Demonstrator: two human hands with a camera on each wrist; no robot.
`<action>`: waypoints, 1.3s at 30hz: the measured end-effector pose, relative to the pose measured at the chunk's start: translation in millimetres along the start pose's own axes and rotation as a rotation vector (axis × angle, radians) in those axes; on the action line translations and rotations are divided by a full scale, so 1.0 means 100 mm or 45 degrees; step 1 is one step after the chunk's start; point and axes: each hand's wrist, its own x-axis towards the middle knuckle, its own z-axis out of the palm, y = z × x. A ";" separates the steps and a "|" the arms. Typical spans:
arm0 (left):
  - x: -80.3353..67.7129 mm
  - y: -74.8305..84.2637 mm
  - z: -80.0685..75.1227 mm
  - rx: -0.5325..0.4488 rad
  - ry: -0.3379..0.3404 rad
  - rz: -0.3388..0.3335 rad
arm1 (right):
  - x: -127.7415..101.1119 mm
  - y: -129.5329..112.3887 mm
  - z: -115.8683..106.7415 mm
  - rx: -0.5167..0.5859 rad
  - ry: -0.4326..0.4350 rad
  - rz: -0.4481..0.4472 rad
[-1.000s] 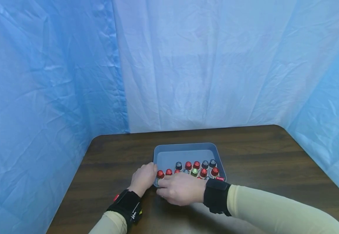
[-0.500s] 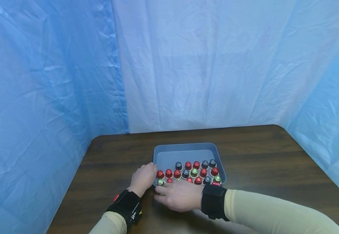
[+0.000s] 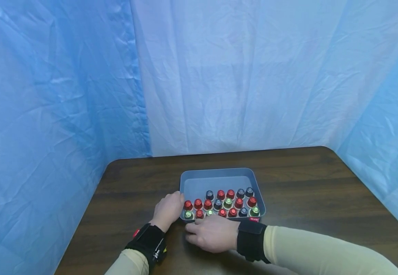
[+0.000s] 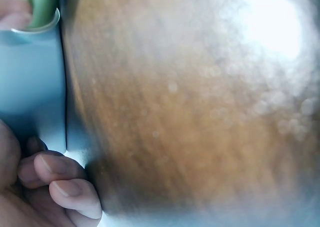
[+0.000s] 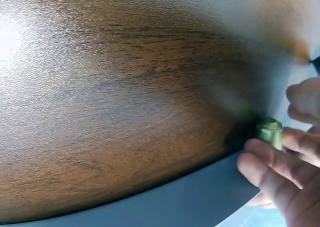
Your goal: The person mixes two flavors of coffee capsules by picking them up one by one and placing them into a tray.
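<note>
A shallow blue-grey tray [image 3: 216, 181] holds rows of coffee capsules, red [image 3: 199, 214], green [image 3: 188, 214] and dark blue [image 3: 217, 204], dome up. My left hand [image 3: 169, 209] grips the tray's left side near the front corner; its curled fingertips [image 4: 65, 169] show by the wall in the left wrist view. Just outside the tray's front wall, my right hand [image 3: 214, 233] pinches a green coffee capsule [image 5: 270, 133] between its fingers, as the right wrist view shows. The left wrist view catches that green capsule at its top left corner. In the head view the right hand hides it.
The tray stands on a dark wood-grain table [image 3: 305, 191] with rounded far corners. Capsules fill the near and right part of the tray; its far strip is bare. Blue sheets [image 3: 254, 76] hang behind and beside the table.
My right hand has drawn back from over the front rows to outside the tray's near edge, uncovering several red, green and dark capsules. The left hand and the tray stay put.
</note>
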 end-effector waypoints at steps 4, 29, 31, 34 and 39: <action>0.00 0.00 0.00 -0.006 0.011 -0.007 | -0.02 0.01 0.00 0.010 0.014 -0.002; -0.02 0.00 -0.01 -0.047 0.018 0.001 | -0.05 -0.03 0.03 -0.014 -0.022 0.023; -0.02 0.00 0.00 -0.049 0.020 -0.001 | -0.05 -0.03 0.04 -0.003 -0.040 0.021; -0.02 -0.01 0.00 -0.049 0.035 0.012 | -0.05 -0.02 0.05 0.073 -0.047 0.048; -0.02 -0.01 0.00 -0.060 0.036 0.016 | -0.06 -0.01 0.05 0.185 -0.043 0.101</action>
